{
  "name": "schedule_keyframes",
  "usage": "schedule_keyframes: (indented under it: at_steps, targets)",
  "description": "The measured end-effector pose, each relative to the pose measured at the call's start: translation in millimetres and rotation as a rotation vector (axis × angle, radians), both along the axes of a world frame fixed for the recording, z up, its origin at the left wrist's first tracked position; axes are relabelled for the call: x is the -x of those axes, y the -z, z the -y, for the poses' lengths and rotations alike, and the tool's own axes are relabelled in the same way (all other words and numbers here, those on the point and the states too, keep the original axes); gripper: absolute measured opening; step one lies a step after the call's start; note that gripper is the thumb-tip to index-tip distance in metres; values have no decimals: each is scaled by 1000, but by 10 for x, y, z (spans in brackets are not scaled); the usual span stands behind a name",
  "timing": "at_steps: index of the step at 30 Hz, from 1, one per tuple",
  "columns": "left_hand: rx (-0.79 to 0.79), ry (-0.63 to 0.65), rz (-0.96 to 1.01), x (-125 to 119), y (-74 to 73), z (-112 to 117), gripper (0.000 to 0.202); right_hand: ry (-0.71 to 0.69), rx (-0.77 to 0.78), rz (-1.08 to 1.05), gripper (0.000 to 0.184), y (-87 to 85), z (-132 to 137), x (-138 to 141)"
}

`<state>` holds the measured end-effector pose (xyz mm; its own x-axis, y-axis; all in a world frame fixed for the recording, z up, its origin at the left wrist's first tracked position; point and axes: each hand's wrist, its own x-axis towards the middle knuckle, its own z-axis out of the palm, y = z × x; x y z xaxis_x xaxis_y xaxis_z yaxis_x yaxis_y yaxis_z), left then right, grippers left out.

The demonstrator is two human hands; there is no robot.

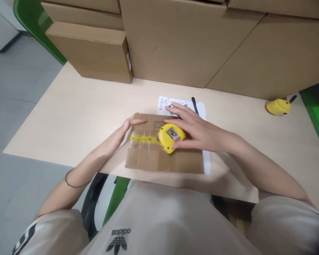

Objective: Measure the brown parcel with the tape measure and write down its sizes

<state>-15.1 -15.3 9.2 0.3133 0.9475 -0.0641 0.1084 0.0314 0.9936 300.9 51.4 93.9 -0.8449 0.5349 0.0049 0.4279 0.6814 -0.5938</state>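
A small brown cardboard box [146, 157] lies flat near the table's front edge. My left hand [119, 132] holds its left side, index finger stretched over the top face. On the box rests a yellow tape measure [166, 136], its metal clip facing up. My right hand [192, 125] is around the right side of this tape measure, thumb below and fingers above. A yellow strip [143, 139] with red print runs from the box's left edge to the tape measure; whether it is the blade or packing tape I cannot tell. The left hand's remaining fingers are hidden.
Under the box lies a white sheet [163, 102] with handwriting, and a black pen [194, 105] on it. A second yellow tape measure [278, 106] sits at the right. Large cardboard boxes [175, 42] line the table's [95, 102] back. A green chair [34, 28] stands behind.
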Motion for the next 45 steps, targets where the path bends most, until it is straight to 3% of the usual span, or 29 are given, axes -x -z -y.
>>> schedule_keyframes:
  at_steps: [3, 5, 7, 10, 14, 17, 19, 22, 26, 28, 32, 35, 38, 40, 42, 45]
  targets:
    - [75, 23, 32, 20, -35, 5, 58, 63, 201, -74, 69, -6, 73, 46]
    - [98, 12, 57, 15, -32, 4, 61, 170, 246, -178, 67, -28, 135, 81]
    - [113, -11, 83, -7, -18, 1, 65, 248, 137, -255, 65, -77, 192, 182]
    - [112, -48, 151, -62, 2, -8, 72, 195, -70, -239, 57, -177, 247, 500]
    - [127, -118, 251, -109, 26, -30, 74, 65, -156, -11, 47, -222, 276, 992]
    - [78, -119, 227, -74, 52, -50, 69, 27, -168, 77, 42, -184, 281, 1062]
    - [-3, -91, 95, -25, 59, -59, 57, 61, -157, 53, 40, -161, 280, 883]
    - [-77, -53, -118, 42, 37, -59, 44, 191, -121, 16, 36, -153, 289, 342]
    - [-68, -42, -145, 73, 10, -48, 39, 373, -38, -89, 33, -130, 364, -491]
    - [-58, -41, -131, 78, 21, -45, 39, 471, -30, -119, 33, -74, 421, -771]
    - [-44, -35, -91, 106, 79, -51, 39, 569, 8, -103, 36, 68, 514, -968]
    - [-46, -29, -91, 142, 109, -62, 40, 545, -23, -96, 31, 33, 548, -973]
    - [-38, -26, -107, 163, 94, -66, 40, 479, -63, -84, 29, -147, 532, -888]
    - [-41, -22, -114, 151, 66, -62, 40, 428, -112, -46, 31, -260, 479, -686]
    - [-41, -33, -108, 111, 43, -59, 41, 346, -215, 21, 35, -309, 393, -324]
    - [-25, -83, 9, 23, 50, -76, 42, 79, -325, 90, 34, -267, 248, 378]
